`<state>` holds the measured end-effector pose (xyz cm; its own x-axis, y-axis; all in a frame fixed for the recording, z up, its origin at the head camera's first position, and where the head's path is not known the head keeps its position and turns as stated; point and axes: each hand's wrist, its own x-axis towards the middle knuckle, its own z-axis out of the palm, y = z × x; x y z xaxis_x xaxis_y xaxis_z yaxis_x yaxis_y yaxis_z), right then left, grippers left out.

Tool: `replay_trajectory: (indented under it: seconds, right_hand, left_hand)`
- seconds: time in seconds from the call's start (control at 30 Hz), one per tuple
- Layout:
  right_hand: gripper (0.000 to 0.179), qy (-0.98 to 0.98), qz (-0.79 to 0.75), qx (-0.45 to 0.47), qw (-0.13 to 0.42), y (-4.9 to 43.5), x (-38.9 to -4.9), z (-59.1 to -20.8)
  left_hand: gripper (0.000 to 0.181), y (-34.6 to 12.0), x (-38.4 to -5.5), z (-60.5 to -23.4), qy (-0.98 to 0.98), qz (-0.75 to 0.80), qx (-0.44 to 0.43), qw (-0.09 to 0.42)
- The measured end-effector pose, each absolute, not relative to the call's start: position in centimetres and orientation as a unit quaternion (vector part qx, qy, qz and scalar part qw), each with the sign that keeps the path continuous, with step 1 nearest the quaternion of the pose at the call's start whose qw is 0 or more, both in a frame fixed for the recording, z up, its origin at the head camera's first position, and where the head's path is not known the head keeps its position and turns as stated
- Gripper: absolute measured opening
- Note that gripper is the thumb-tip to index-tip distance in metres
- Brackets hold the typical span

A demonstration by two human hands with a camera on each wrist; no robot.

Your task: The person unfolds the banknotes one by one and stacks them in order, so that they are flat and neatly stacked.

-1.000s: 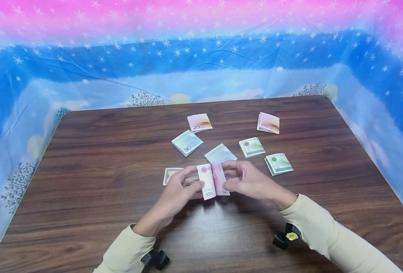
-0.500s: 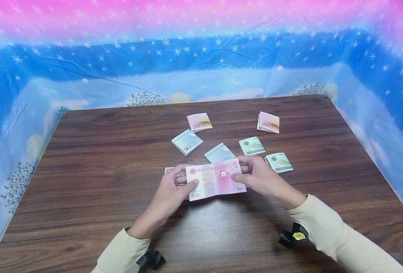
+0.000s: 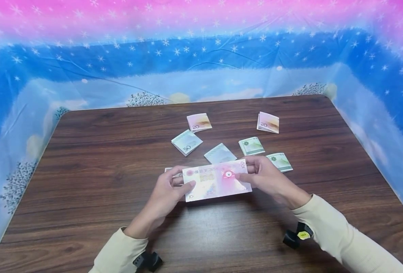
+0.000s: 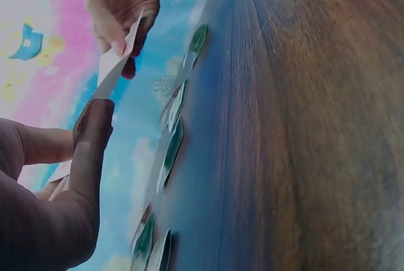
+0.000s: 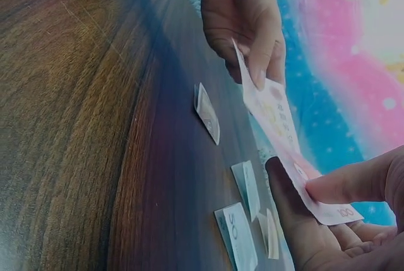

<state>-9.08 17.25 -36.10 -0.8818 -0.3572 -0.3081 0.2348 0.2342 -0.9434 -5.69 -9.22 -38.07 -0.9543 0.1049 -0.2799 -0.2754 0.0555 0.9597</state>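
Note:
A pink 100 banknote (image 3: 211, 185), spread nearly flat with a faint crease, is held above the table between both hands. My left hand (image 3: 169, 191) pinches its left end, thumb on the face and fingers behind. At the other end, my right hand (image 3: 267, 180) pinches it the same way, thumb near a round red mark. In the right wrist view the banknote (image 5: 281, 126) slants between the two hands, with a slight bend. Behind the left hand, a folded brownish note (image 3: 168, 170) is mostly hidden.
Folded notes lie beyond the hands: two pinkish 20s (image 3: 199, 122) at the back, a pale green 50 (image 3: 186, 142), another pale green note (image 3: 220, 153), and two green notes (image 3: 252, 146) at right. A snowflake-patterned cloth (image 3: 201, 57) surrounds the dark wooden table (image 3: 85, 170).
The banknote went from folded in toward its middle to spread nearly flat. My hands moved apart, left hand to the left and right hand to the right, still gripping its ends.

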Motion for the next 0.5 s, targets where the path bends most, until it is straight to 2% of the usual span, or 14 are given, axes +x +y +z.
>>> replay_trajectory:
  seconds: [0.37, 0.5]
  right_hand:
    - [0.030, 0.738, -0.625, -0.037, 0.250, 17.7, -8.9, -36.8]
    - [0.021, 0.743, -0.619, -0.031, 0.251, 17.9, -8.8, -37.4]
  left_hand:
    - [0.031, -9.3, -5.9, -38.6, 0.665, 0.721, -0.077, 0.179]
    - [0.030, -9.3, -5.9, -39.1, 0.692, 0.697, -0.067, 0.176]
